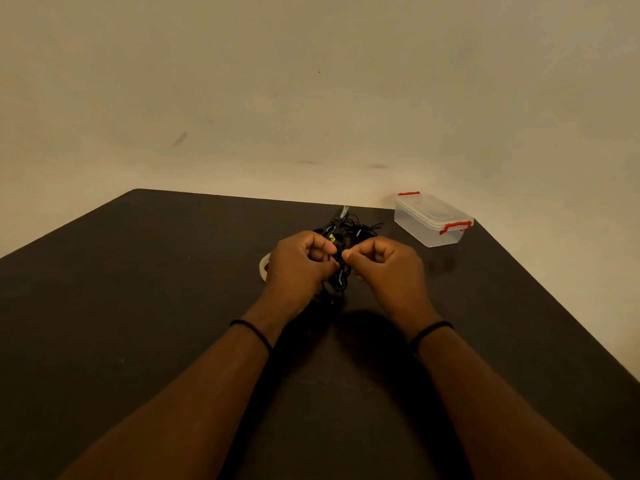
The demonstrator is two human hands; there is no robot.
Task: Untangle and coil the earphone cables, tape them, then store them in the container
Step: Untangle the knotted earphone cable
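Both hands, left hand (pixel 300 263) and right hand (pixel 382 263), pinch the tangled earphone cables (pixel 337 275), lifted off the table (pixel 138 289) to tease strands apart.

Both hands close together, left (pixel 300 263) and right (pixel 384 263), fingers curled, pinching.

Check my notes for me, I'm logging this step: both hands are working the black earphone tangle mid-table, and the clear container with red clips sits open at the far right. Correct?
One detail is off: the head view shows the clear container closed, its lid on. The rest holds: both the left hand and right hand pinch the black earphone tangle mid-table.
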